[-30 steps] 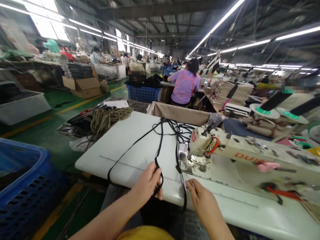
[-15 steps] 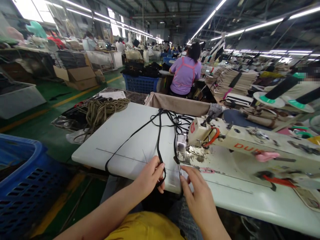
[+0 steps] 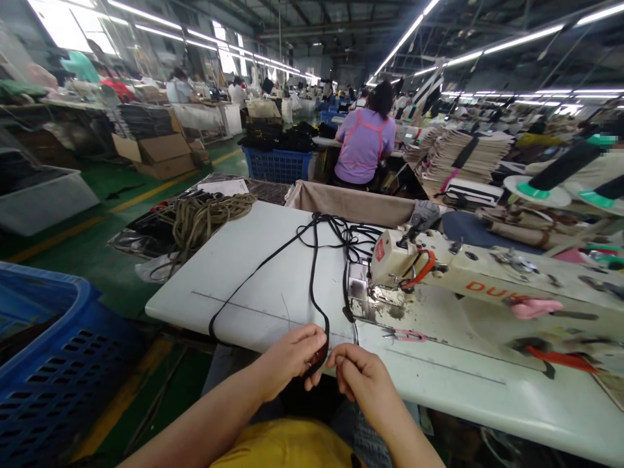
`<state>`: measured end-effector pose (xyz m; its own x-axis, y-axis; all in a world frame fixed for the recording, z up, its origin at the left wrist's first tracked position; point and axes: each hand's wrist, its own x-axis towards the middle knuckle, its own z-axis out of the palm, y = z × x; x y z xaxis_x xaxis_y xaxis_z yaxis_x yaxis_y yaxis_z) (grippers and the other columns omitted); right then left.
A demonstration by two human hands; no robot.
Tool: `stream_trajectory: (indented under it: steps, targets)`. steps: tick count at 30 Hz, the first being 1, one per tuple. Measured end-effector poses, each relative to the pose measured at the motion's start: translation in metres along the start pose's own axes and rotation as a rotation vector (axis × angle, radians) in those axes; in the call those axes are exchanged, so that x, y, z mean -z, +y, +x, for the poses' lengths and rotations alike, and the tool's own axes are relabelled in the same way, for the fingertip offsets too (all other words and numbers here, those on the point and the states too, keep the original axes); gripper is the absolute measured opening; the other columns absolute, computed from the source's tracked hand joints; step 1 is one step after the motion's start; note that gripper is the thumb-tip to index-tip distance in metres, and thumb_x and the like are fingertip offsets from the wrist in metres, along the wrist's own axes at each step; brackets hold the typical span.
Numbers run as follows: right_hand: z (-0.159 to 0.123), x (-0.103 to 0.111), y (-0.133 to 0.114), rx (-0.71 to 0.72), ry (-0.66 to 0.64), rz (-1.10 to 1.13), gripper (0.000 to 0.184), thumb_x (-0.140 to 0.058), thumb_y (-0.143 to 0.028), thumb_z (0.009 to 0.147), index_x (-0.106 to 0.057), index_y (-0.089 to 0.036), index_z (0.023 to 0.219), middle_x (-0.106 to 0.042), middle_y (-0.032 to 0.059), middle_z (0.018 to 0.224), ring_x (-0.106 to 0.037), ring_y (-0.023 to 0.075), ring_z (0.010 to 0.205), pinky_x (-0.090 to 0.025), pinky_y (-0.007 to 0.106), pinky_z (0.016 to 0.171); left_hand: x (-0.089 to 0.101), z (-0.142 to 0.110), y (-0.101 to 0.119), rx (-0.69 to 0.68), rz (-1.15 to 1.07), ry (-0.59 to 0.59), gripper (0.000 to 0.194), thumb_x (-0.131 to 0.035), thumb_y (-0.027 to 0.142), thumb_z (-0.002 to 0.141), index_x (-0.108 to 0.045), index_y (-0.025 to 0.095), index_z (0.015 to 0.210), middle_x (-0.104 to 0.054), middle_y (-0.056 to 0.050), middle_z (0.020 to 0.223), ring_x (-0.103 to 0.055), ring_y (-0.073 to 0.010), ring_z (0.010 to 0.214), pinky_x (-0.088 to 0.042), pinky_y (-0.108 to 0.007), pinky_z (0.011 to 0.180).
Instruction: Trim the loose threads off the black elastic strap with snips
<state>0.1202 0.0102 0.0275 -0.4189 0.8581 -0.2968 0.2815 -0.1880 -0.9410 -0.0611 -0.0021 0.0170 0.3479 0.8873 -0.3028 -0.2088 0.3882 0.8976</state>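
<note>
My left hand [image 3: 295, 357] is closed around a narrow black strap [image 3: 312, 279] just past the table's front edge. The strap runs back over the white tabletop to a loose tangle beside the sewing machine [image 3: 439, 260], and another length bends over the front edge at left. Close beside the left fingers is my right hand [image 3: 363, 374], its fingers curled in a pinch; what they hold, if anything, is hidden. Behind it a thin black strand comes down from the machine's needle plate. Pink-handled thread snips [image 3: 409, 335] lie on the table to its right.
A bundle of olive cords [image 3: 205, 218] lies past the table's left edge. A blue plastic basket [image 3: 73, 305] stands at left on the floor. Beyond the table are a beige fabric-lined bin [image 3: 355, 200] and a person in a purple top [image 3: 363, 140]. Thread cones [image 3: 560, 169] rise at right.
My right hand has moved left, from near the strand by the needle plate to beside my left hand, and its fingers have curled in. My left hand still holds the strap, slightly lower.
</note>
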Motion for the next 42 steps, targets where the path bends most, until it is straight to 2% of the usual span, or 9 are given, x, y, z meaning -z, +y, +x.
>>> stream_trajectory:
  steps: [3, 6, 10, 14, 20, 26, 33, 38, 42]
  targets:
    - [0.0, -0.001, 0.002, 0.023, 0.014, 0.027, 0.017, -0.048, -0.032, 0.081, -0.059, -0.021, 0.075, -0.041, -0.0091, 0.044, -0.032, 0.0093, 0.039, -0.026, 0.021, 0.043, 0.002, -0.003, 0.0, -0.005, 0.16, -0.016, 0.029, -0.066, 0.043, 0.086, -0.061, 0.015, 0.092, -0.061, -0.001, 0.075, -0.05, -0.0096, 0.059, -0.037, -0.021, 0.054]
    - [0.001, -0.003, 0.008, 0.042, 0.029, 0.061, 0.016, -0.048, -0.031, 0.081, -0.058, -0.021, 0.073, -0.037, -0.0105, 0.041, -0.029, 0.0087, 0.038, -0.024, 0.021, 0.042, 0.004, -0.006, 0.004, 0.004, 0.285, 0.001, 0.029, -0.061, 0.044, 0.088, -0.064, 0.015, 0.087, -0.061, -0.001, 0.073, -0.047, -0.0106, 0.059, -0.035, -0.023, 0.056]
    - [0.002, -0.008, 0.02, 0.083, 0.037, 0.094, 0.018, -0.052, -0.035, 0.083, -0.058, -0.021, 0.073, -0.035, -0.0108, 0.041, -0.028, 0.0083, 0.038, -0.021, 0.021, 0.041, 0.0, -0.009, 0.008, -0.072, 0.346, 0.065, 0.026, -0.058, 0.041, 0.088, -0.06, 0.017, 0.078, -0.056, 0.001, 0.069, -0.042, -0.0111, 0.059, -0.031, -0.024, 0.055]
    - [0.004, -0.014, 0.027, 0.104, 0.05, 0.254, 0.025, -0.056, -0.044, 0.086, -0.056, -0.021, 0.076, -0.033, -0.0115, 0.042, -0.025, 0.0078, 0.037, -0.02, 0.021, 0.04, -0.006, -0.008, 0.007, -0.09, 0.307, 0.113, 0.026, -0.056, 0.042, 0.089, -0.058, 0.017, 0.078, -0.048, 0.004, 0.063, -0.041, -0.0118, 0.058, -0.032, -0.024, 0.056]
    - [0.0, -0.007, 0.014, 0.115, 0.087, 0.186, 0.032, -0.06, -0.05, 0.088, -0.063, -0.018, 0.083, -0.052, -0.0043, 0.056, -0.041, 0.0104, 0.047, -0.03, 0.022, 0.047, -0.004, -0.007, 0.004, -0.102, 0.318, 0.087, 0.026, -0.053, 0.042, 0.092, -0.058, 0.017, 0.085, -0.05, 0.003, 0.067, -0.045, -0.0127, 0.06, -0.036, -0.025, 0.058]
    - [-0.005, -0.009, 0.014, 0.097, 0.103, 0.247, 0.035, -0.06, -0.054, 0.088, -0.061, -0.019, 0.081, -0.04, -0.0082, 0.05, -0.03, 0.0094, 0.045, -0.022, 0.022, 0.045, -0.004, -0.006, 0.001, -0.222, 0.471, 0.132, 0.014, -0.055, 0.029, 0.09, -0.059, 0.018, 0.082, -0.055, 0.0, 0.074, -0.05, -0.0143, 0.069, -0.038, -0.026, 0.064]
    - [-0.007, 0.001, 0.01, 0.154, 0.135, 0.167, 0.041, -0.06, -0.058, 0.091, -0.066, -0.018, 0.092, -0.054, -0.003, 0.06, -0.044, 0.0115, 0.048, -0.033, 0.024, 0.048, -0.005, -0.009, -0.001, -0.061, 0.146, 0.048, 0.031, -0.063, 0.047, 0.088, -0.057, 0.017, 0.092, -0.059, 0.0, 0.074, -0.053, -0.0118, 0.057, -0.041, -0.024, 0.054]
    - [-0.011, 0.011, 0.014, 0.165, 0.302, 0.084, 0.043, -0.064, -0.06, 0.089, -0.068, -0.018, 0.1, -0.063, 0.0014, 0.07, -0.049, 0.0145, 0.053, -0.037, 0.026, 0.05, -0.007, -0.014, 0.003, -0.033, 0.093, 0.067, 0.035, -0.066, 0.05, 0.087, -0.06, 0.016, 0.088, -0.061, 0.0, 0.067, -0.057, -0.0125, 0.056, -0.044, -0.025, 0.057]
    - [-0.01, 0.025, 0.023, 0.3, 0.444, -0.192, 0.033, -0.059, -0.05, 0.094, -0.069, -0.02, 0.104, -0.069, 0.0063, 0.085, -0.06, 0.0203, 0.069, -0.048, 0.03, 0.062, -0.007, -0.014, 0.006, -0.023, 0.108, 0.081, 0.035, -0.066, 0.05, 0.087, -0.061, 0.016, 0.089, -0.063, 0.0, 0.067, -0.058, -0.0123, 0.056, -0.043, -0.024, 0.057]
